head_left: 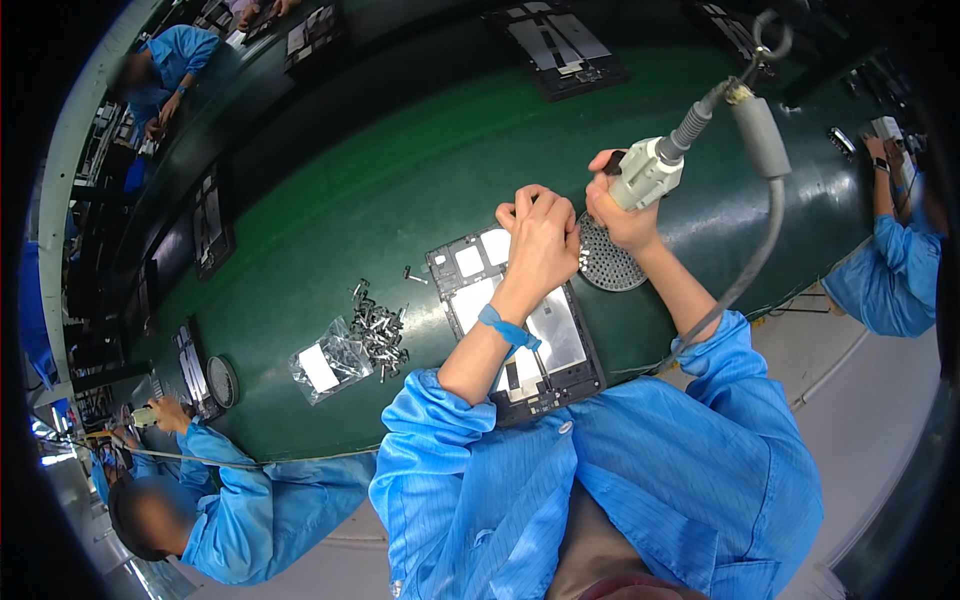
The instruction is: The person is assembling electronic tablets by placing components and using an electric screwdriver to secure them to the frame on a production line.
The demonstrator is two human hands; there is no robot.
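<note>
Right hand grips screwdriver near round tray; left hand, fingers bunched, overlies tablet, any held item indiscernible

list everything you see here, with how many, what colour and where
open flat device: 1, black and silver, on bench before the person
handheld power tool: 1, pale cream, in right hand
cable: 1, grey, right of the tool
round perforated trays: 2, grey, by the hands and far left
small parts: many, black and silver, left of device
plastic bag: 1, clear with white label, beside small parts
other flat devices: at least 5, dark, top and left
bench: 1, green, beneath
co-workers: at least 4, mostly blue clothing, left and right
wristband: 1, blue, left wrist
left hand: 1, bare, above device's edge
right hand: 1, bare, gripping tool
</note>
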